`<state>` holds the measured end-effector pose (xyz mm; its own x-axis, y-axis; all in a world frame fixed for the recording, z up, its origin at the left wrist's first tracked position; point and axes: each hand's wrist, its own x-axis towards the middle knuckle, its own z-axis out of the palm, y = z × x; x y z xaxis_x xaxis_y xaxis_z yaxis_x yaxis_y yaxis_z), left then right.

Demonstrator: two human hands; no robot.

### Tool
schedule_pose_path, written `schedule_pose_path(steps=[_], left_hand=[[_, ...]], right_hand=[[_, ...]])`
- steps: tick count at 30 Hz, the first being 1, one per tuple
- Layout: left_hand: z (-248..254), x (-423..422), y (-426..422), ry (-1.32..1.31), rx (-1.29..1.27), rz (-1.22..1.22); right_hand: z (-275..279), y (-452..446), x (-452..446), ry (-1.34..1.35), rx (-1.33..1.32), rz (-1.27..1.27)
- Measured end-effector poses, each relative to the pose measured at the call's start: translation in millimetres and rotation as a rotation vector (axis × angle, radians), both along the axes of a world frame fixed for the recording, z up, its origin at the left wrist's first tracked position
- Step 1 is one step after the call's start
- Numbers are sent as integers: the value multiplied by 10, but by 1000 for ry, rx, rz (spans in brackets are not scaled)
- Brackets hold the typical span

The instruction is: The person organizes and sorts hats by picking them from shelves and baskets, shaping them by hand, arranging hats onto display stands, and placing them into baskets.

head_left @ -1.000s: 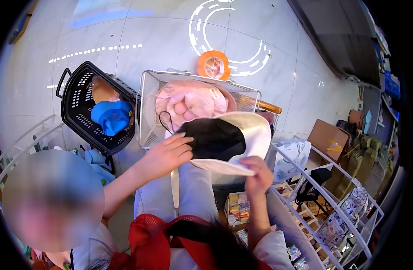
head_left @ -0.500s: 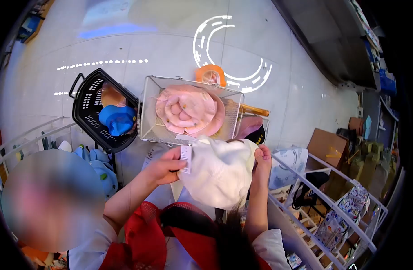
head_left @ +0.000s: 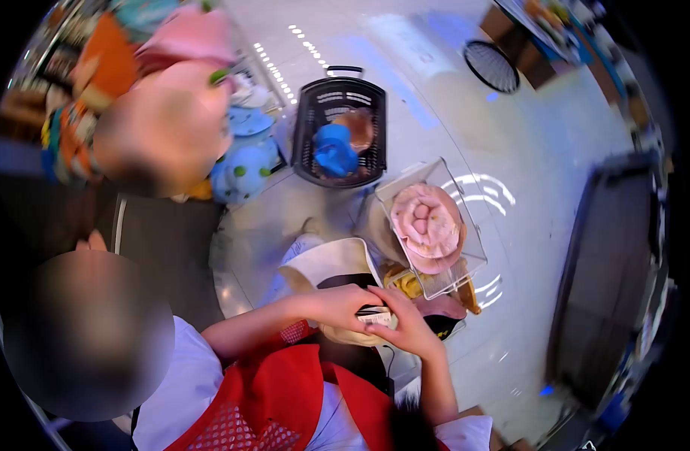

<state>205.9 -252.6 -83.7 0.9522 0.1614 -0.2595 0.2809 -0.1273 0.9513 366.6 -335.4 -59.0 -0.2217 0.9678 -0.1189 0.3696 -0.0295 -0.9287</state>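
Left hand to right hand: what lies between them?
In the head view, a white printed tag lies between the left hand and right hand, against the cream hat.

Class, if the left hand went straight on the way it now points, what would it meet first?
Probably the right hand, close ahead of the left hand at the pale hat, though depth is unclear.

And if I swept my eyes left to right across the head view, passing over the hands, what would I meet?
Blue plush items → blue cap in a black basket → pink hat in a wire basket → big dark panel.
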Motion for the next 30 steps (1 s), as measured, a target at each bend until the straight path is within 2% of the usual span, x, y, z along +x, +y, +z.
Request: schedule_pose_path(steps=[1, 3, 4, 5, 7, 8, 11, 12, 15, 16, 19, 20, 23, 24, 26, 27, 28, 29, 30], left_hand=[[72, -203, -60, 12, 13, 26], [190, -629, -161, -52, -51, 269], [231, -847, -215, -87, -82, 385], [271, -1045, -259, -30, -58, 446], [307, -1408, -355, 95, -19, 558], [321, -1556, -421, 46, 89, 664], [198, -2099, -599, 9, 183, 861], [155, -2286, -654, 11, 216, 919], [-41, -2911, -804, 38, 299, 1139], [-82, -3129, -820, 9, 270, 1224], [-184, -3841, -817, 143, 164, 1362], [-254, -4056, -799, 84, 190, 1435], [-589, -4674, -703, -227, 196, 1543], [-610, -4832, -633, -202, 70, 1536], [-634, -5123, -469, -156, -187, 1506], [-753, -5216, -387, -144, -236, 1491], [-836, -5327, -298, -178, -226, 1461], [-922, -5433, -223, -214, -214, 1432], [-1003, -5527, -144, -292, -32, 1455]], right_hand=[[-12, -42, -133, -18, -32, 31], [-62, -67, -343, -52, -85, 77], [-64, -72, -486, -122, -31, 118], [-50, -49, -649, -167, 14, 165], [-92, -21, -1030, -69, 17, 177], [-87, 15, -1223, -58, 42, 222], [-82, 70, -1883, -63, -56, 289], [-112, 71, -2120, -53, -103, 265], [-419, 41, -2882, -7, -28, 173], [-461, 36, -3163, 60, -31, 123], [-627, 27, -3987, 117, -66, -23], [-593, 48, -4228, 119, -218, -38], [-790, 186, -4898, 146, 128, -10], [-747, 225, -5084, 139, 24, -42], [-926, 341, -5319, 76, 74, 18], [-990, 423, -5427, 47, 101, 48], [-994, 526, -5540, 57, 60, 99], [-1061, 622, -5636, 181, -43, 70], [-1134, 741, -5730, 308, -141, 39]])
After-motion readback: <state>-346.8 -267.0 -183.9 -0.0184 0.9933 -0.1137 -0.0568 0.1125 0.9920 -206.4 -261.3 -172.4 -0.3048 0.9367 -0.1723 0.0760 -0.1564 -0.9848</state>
